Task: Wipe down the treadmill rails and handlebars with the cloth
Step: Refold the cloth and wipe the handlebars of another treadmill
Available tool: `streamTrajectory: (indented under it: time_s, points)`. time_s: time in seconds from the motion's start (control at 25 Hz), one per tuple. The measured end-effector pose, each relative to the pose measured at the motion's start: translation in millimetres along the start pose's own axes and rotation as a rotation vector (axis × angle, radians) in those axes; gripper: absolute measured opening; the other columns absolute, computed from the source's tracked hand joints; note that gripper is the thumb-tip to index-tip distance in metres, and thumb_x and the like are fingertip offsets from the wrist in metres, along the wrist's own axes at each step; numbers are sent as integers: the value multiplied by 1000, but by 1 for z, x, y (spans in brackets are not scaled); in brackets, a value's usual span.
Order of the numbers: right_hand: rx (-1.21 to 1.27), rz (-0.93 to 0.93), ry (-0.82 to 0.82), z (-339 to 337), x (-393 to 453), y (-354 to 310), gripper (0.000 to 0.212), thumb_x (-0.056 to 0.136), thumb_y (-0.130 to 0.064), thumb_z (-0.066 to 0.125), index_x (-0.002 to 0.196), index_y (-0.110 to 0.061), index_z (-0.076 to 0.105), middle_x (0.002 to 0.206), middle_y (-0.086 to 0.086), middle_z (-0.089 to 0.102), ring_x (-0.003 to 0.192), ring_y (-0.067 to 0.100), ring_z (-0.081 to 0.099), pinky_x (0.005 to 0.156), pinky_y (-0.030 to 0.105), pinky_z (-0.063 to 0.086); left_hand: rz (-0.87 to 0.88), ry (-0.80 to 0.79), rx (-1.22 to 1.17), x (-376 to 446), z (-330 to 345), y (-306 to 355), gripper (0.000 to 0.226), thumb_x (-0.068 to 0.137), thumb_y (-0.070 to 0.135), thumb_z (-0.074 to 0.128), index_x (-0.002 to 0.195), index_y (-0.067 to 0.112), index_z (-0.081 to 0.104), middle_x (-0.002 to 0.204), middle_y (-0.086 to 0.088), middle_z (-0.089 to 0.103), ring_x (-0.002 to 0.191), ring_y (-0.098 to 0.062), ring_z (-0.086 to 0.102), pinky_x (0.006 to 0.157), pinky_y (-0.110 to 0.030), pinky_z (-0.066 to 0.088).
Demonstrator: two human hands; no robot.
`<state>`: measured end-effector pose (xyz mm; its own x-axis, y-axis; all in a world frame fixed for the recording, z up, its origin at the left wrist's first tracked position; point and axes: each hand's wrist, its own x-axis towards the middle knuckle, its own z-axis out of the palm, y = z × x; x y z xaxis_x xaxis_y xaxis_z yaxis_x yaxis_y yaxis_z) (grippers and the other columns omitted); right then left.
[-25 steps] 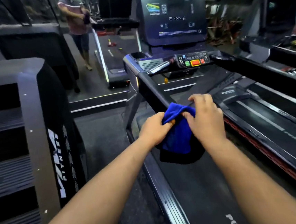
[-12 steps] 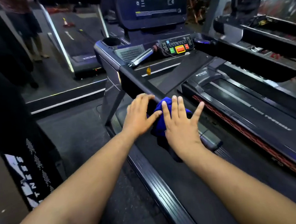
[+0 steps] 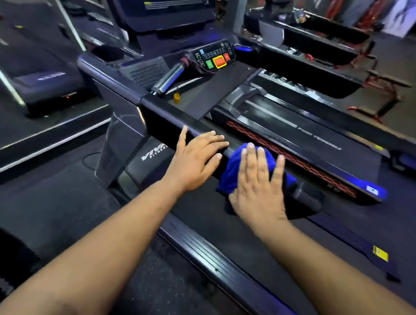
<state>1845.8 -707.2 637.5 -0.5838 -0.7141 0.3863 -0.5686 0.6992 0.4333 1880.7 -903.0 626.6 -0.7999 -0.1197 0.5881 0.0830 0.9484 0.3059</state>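
A blue cloth [image 3: 231,173] is draped over the near end of the treadmill's black left handrail [image 3: 172,115]. My right hand [image 3: 258,190] lies flat on top of the cloth with fingers spread, pressing it onto the rail. My left hand [image 3: 197,158] rests flat on the same rail just ahead of the cloth, fingers apart, holding nothing. The rail runs up and away to the console with its coloured buttons [image 3: 215,57] and a chrome grip [image 3: 169,79]. The rail's end cap [image 3: 307,198] shows past the cloth.
The treadmill belt [image 3: 262,253] and its ribbed left side rail [image 3: 212,268] lie below my arms. Another treadmill [image 3: 314,134] stands close on the right, one more [image 3: 41,71] at the far left. Red weight benches [image 3: 383,89] stand at the far right.
Both hands let go of the bunched cloth and flattened. The cloth now lies on the handrail under my right palm, and my left hand moved onto the bare rail. My view shifted down and right.
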Motion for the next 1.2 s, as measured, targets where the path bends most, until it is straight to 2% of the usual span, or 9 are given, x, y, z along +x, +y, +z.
streamTrajectory:
  time_s: [0.08, 0.12, 0.28, 0.4, 0.56, 0.72, 0.92, 1.04, 1.2]
  points:
    - [-91, -29, 22, 7, 18, -15, 101, 87, -60, 43, 154, 4, 5, 163, 23, 9, 150, 38, 17, 115, 70, 9, 16, -42, -48, 1, -5, -12, 51, 98, 34, 40, 147, 24, 44, 152, 5, 46, 145, -10, 35, 120, -62, 1]
    - [-149, -59, 47, 11, 17, -12, 103, 85, -63, 47, 155, 1, 8, 163, 20, 13, 150, 36, 20, 116, 67, 14, 26, -69, -49, -1, -7, -18, 54, 97, 34, 40, 150, 24, 38, 157, 5, 38, 147, -11, 29, 119, -63, 1]
    - [-131, -102, 175, 18, -31, 29, 79, 92, -42, 56, 157, -14, 20, 162, 7, 25, 146, 24, 34, 112, 51, 29, 97, -165, 59, -8, -3, -26, 65, 96, 45, 37, 156, 23, 26, 165, 2, 19, 153, -15, 11, 117, -67, -1]
    - [-167, 25, 116, 14, -45, 34, 84, 91, -49, 50, 157, -11, 15, 164, 9, 21, 147, 26, 31, 112, 52, 28, 96, -174, 109, -15, 3, -26, 70, 95, 48, 37, 158, 22, 19, 167, 1, 11, 154, -16, 4, 117, -66, -7]
    - [-28, 110, 26, 5, 45, -24, 101, 81, -66, 52, 155, -5, 18, 154, 17, 36, 137, 34, 41, 106, 60, 33, 46, -119, 82, -14, -1, -33, 72, 94, 45, 39, 158, 19, 18, 167, -1, 11, 154, -15, 6, 117, -66, -5]
    - [39, -7, -8, -3, 80, -39, 93, 83, -55, 62, 154, -10, 21, 151, 14, 41, 133, 32, 45, 97, 53, 41, -94, -124, 106, -6, -20, -61, 71, 94, 48, 33, 158, 22, 16, 167, 2, 10, 154, -13, 4, 117, -68, -2]
    - [8, -2, 46, 3, 55, -19, 90, 89, -54, 54, 155, -5, 15, 154, 18, 36, 136, 33, 42, 99, 53, 38, -237, -143, 168, -28, -36, -95, 73, 92, 51, 25, 159, 26, 11, 167, 6, 4, 153, -10, -2, 117, -65, -9]
    - [2, -9, 10, -1, 119, -75, 96, 84, -56, 58, 153, -3, 18, 150, 22, 39, 131, 36, 45, 95, 53, 40, -318, -134, 141, -32, -39, -109, 74, 91, 53, 23, 159, 25, 11, 167, 7, 3, 152, -7, -4, 118, -63, -10]
    - [11, -80, -81, -9, 166, -114, 82, 87, -45, 60, 152, -8, 26, 150, 18, 42, 130, 34, 48, 92, 50, 44, -308, -141, 147, -12, -54, -135, 74, 91, 54, 24, 159, 25, 10, 167, 7, 3, 151, -5, -4, 118, -65, -8]
